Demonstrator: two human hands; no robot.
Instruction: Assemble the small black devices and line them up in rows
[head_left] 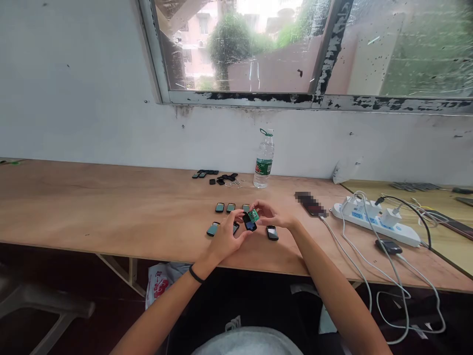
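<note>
My left hand grips a small black case with a dark screen-like face, tilted above the wooden table. In the fingers of my right hand is a small green circuit board, held against the upper part of the case. Several small dark devices with greyish screens lie around my hands: one left of my left hand, one below my right hand, and a row behind. Another is partly hidden by my left hand.
Black parts and small metal pieces lie at the table's back, beside a water bottle. To the right are a phone, a white power strip, loose cables and a black device. The wooden table meets the wall.
</note>
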